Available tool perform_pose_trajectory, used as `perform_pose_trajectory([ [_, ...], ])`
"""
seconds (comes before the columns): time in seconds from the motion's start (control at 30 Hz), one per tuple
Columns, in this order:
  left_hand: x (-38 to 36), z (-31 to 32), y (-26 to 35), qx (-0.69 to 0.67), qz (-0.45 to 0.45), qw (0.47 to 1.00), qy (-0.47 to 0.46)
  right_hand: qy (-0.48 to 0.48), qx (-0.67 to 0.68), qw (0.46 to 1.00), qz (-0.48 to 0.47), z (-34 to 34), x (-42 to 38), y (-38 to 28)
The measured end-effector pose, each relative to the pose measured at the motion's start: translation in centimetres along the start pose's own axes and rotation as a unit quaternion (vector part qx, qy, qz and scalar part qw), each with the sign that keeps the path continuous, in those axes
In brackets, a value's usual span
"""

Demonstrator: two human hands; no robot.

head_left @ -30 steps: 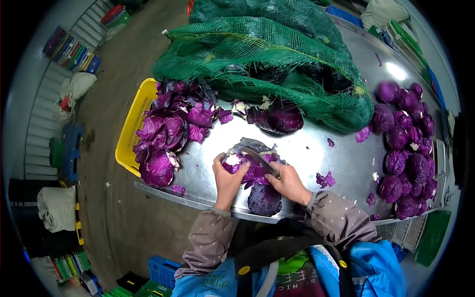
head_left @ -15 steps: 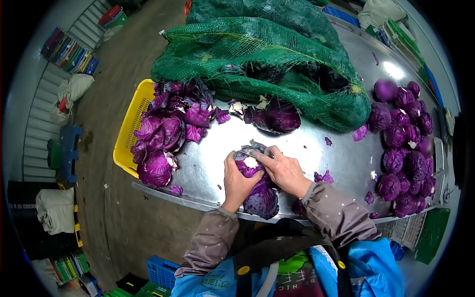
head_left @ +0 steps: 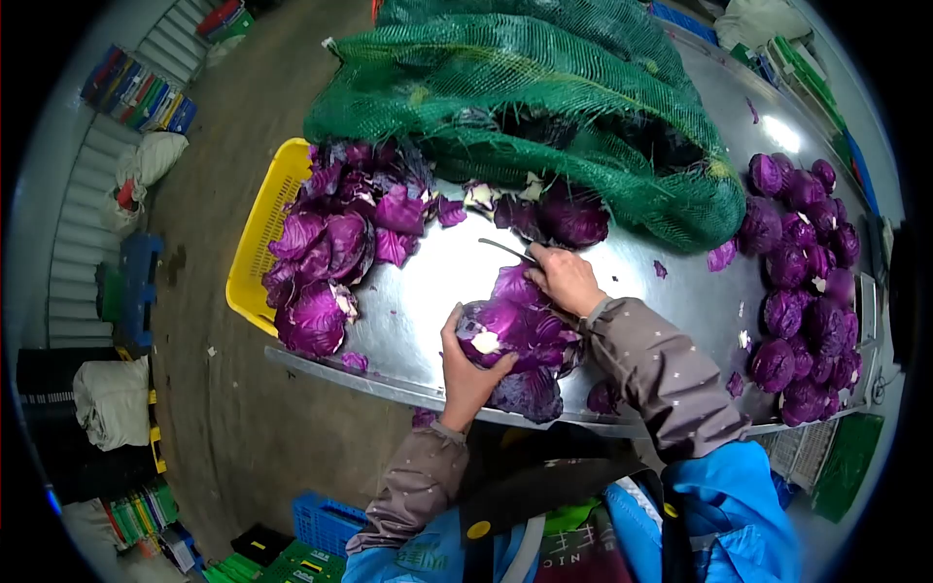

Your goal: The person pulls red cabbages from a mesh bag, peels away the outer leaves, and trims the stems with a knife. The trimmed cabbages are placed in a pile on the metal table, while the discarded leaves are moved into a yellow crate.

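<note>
A red cabbage with a pale cut stem sits near the front edge of the metal table. My left hand grips its left side. Just above and to the right, my right hand is closed round a small knife, whose curved blade points left. A loose purple leaf stands up between the cabbage and my right hand. Darker outer leaves lie beneath the cabbage at the table edge.
A yellow basket heaped with purple leaves stands at the left. Green net sacks lie across the back, with a dark cabbage before them. Trimmed cabbages are piled at the right. Leaf scraps dot the metal.
My right hand has moved up and away from the stem with the knife, now plainly visible. Leaves on the cabbage have opened outward, and my left hand still holds it.
</note>
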State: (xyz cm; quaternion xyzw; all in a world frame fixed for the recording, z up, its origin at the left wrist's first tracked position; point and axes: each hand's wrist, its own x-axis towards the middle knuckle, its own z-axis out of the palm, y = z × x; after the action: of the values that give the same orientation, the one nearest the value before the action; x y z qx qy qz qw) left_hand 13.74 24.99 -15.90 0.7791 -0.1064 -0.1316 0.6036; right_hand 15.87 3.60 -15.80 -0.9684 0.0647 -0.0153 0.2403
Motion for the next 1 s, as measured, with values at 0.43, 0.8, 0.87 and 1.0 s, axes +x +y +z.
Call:
perform_pose_trajectory([
  [0.43,1.1,0.7,1.2,0.101,0.04,0.993,0.047,-0.003,0.078,0.996,-0.049,-2.6,-6.4,-7.9],
  [0.8,0.8,1.5,1.4,0.108,0.085,0.989,0.061,0.08,0.237,0.96,0.128,-0.8,-4.9,-3.5],
  [0.87,0.3,1.0,1.1,0.105,0.088,0.989,0.058,0.087,0.219,0.954,0.184,-0.3,-4.8,-1.3],
  [1.0,-0.8,-1.2,0.0,0.066,0.016,0.997,0.044,0.024,0.244,0.954,0.172,-2.0,-4.8,-1.2],
])
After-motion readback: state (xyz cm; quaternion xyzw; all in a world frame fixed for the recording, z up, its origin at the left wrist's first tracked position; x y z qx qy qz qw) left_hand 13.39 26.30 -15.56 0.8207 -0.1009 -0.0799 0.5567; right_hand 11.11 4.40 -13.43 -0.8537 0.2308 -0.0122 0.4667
